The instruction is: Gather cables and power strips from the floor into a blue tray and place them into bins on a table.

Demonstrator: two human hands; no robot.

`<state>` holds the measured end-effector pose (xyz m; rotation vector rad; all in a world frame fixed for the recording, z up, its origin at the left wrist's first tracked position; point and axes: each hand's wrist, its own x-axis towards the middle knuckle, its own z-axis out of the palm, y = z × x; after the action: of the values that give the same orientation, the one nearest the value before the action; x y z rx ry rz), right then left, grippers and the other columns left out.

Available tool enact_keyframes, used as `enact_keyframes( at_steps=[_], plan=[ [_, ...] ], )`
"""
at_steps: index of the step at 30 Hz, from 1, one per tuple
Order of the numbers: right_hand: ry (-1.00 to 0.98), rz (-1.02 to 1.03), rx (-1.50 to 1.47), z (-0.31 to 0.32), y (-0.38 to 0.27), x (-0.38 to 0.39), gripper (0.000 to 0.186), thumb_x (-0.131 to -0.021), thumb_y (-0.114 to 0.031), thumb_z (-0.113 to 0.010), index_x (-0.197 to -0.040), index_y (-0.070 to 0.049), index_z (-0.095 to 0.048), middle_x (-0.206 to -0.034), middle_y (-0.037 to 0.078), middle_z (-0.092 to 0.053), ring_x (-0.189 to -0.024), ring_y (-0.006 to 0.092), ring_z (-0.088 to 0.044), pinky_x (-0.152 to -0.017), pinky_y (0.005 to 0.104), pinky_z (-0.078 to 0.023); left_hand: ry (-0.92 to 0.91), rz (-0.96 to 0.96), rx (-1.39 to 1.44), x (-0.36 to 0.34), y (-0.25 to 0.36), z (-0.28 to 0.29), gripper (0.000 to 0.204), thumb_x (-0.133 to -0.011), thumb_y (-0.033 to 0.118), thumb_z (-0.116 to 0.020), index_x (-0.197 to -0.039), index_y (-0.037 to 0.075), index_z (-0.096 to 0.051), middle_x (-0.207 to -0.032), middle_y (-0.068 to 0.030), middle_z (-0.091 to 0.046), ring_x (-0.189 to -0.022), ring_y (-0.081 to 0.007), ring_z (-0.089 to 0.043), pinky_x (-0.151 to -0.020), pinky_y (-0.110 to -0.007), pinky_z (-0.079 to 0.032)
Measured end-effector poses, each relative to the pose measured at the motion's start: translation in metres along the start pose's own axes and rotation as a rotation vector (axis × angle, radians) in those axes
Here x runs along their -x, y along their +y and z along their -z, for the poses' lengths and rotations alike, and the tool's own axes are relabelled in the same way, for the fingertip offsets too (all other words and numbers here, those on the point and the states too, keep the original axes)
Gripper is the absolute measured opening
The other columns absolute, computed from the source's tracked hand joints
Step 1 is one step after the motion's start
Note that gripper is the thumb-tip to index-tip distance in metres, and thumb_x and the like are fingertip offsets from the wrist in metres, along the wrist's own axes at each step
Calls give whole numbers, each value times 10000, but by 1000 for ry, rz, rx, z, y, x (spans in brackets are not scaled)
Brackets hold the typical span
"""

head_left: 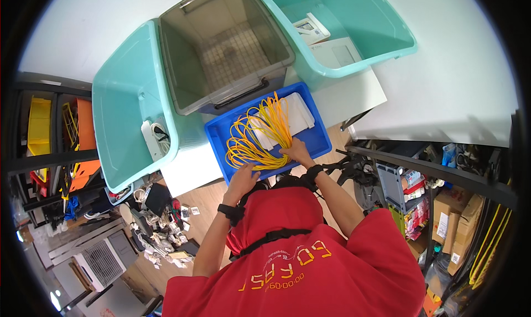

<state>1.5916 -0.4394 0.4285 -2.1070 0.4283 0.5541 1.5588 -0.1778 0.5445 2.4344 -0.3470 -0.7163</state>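
Note:
A loose coil of yellow cable (243, 143) lies in a shallow blue tray (321, 137), with loops spread to the left and bunched at the upper right. My right hand (298, 152) closes its fingers round the bunched strands at the coil's right side. At the near left edge of the coil, my left hand (241, 181) has its fingers curled at the lower loops, with the thumb beside them; its fingertips are partly hidden. Beneath the cable, a flat white device (299, 113) shows in the tray.
Behind the tray stands a grey translucent bin (182, 68). A teal bin (124, 107) at left holds a white power strip (152, 141); another teal bin (381, 24) at right holds white devices. Cables and adapters (160, 228) litter the floor at left. Loaded shelves flank both sides.

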Motion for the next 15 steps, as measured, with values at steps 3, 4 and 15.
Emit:
enact_keyframes(
  at_steps=[3,4,15],
  plan=[
    [-66,-31,-63,9,-16,5,640,-706,-368,-857,-1142,63,-674,-1053,246,-725,-995,411,-693,-876,436,-546,-43,31,9,8,-1,1,416,-966,272,-645,-1251,-29,-606,-1148,-297,-675,-1110,-445,-639,-942,-499,-517],
    [-96,-31,-136,13,-25,11,621,-717,-350,-844,-1162,50,-678,-1058,215,-735,-984,372,-708,-853,428,-557,-47,44,30,11,-2,2,409,-966,269,-644,-1244,-29,-611,-1126,-296,-683,-1081,-444,-652,-930,-500,-521],
    [-338,-141,-671,29,-118,65,486,-901,-258,-700,-1265,54,-617,-1057,154,-725,-922,243,-743,-710,410,-646,-301,531,1226,36,0,14,735,-1021,631,-464,-1428,19,-486,-1306,-203,-634,-1140,-302,-668,-992,-446,-535]
  ],
)
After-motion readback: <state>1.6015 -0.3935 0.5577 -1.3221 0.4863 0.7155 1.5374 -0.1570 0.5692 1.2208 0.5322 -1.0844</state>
